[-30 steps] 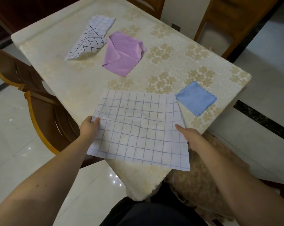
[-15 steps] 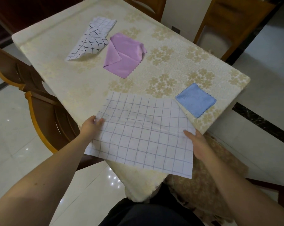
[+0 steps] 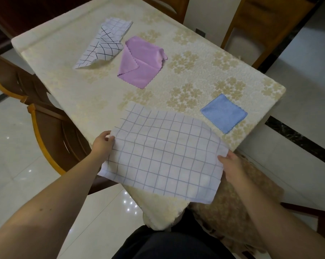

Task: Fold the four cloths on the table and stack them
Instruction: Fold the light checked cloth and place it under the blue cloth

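Both bare forearms reach forward from the lower corners of the view, out past the near corner of the counter (image 3: 94,101). The left hand (image 3: 103,144) has its fingers curled in a grip on the left edge of the checked cloth (image 3: 163,156), thumb on top. The right hand (image 3: 230,166) holds the cloth's right edge, thumb lying over the fabric, its fingers hidden beneath.
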### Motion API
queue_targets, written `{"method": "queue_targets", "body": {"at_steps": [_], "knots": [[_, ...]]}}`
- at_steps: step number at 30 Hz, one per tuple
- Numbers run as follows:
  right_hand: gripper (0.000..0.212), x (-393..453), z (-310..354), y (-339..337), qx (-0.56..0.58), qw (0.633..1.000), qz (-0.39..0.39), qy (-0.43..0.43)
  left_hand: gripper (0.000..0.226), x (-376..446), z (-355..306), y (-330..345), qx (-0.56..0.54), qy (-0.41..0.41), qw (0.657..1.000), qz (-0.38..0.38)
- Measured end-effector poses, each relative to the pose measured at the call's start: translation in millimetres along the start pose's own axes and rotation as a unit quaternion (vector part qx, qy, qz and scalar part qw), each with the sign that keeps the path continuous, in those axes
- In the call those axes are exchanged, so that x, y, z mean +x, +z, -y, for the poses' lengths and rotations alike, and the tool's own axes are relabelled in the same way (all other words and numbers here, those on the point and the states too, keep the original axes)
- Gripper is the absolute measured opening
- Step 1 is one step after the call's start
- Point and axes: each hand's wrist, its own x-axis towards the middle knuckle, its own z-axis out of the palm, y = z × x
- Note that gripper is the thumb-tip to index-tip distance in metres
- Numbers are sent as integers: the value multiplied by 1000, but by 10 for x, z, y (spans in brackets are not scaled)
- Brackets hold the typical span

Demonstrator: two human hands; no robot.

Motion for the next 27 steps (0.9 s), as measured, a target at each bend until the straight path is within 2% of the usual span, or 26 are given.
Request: {"method": "queue_targets", "body": {"at_steps": [4,8,12,14,18,22,23,25,27], "knots": [[48,8,29,33,-27,1000,-1,11,47,-4,-35,80,17,-14,1000,10],[60,9,70,74,-47,998,-27,-40,39,8,-53,103,-23,-22,999,-13],[71,-36,142,71,-8,996,-68,-55,32,8,-46,75,-118,-18,992,-32],[74,-76,151,36,-5,997,-52,-55,32,9,-16,35,-136,-5,990,-18],[76,-190,100,-60,-130,989,10,-75,20,-5,37,-37,-129,40,990,44],[85,-224,-12,-185,-164,982,58,-73,18,-8,44,-74,-107,68,990,64],[80,-218,-56,-219,-206,973,74,-78,16,-11,41,-82,-110,66,990,61],[57,-230,-114,-265,-277,952,80,-100,15,-20,24,-94,-120,63,989,51],[30,-295,-116,-267,-256,956,62,-125,17,-22,15,-110,-133,64,988,45]]}}
